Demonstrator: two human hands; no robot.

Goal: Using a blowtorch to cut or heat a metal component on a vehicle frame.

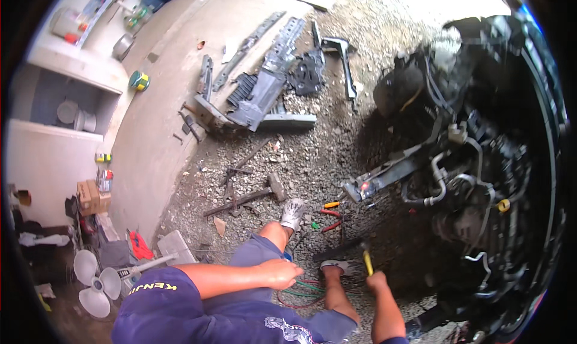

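My right hand (377, 281) is closed around the yellow handle of a hammer (368, 262), its dark head pointing away from me. Below that head, a long dark bar (338, 250) lies near my shoe. My left hand (283, 274) is in front of my thigh with its fingers curled in. Whatever it may hold is hidden. A small blue piece (288, 257) shows just beyond it. Red-handled pliers (331, 226) and a yellow-handled tool (331, 204) rest on the gravel ahead. To the right is a vehicle's stripped front end (463, 194) with exposed hoses and a protruding metal rail (384, 177).
A sledgehammer (246, 200) lies on the gravel ahead, left of my foot. Farther off are several removed metal panels (264, 91). Red and green hoses (300, 293) run by my feet. A white-bladed fan (96, 284) and a cardboard box (90, 198) stand at the left.
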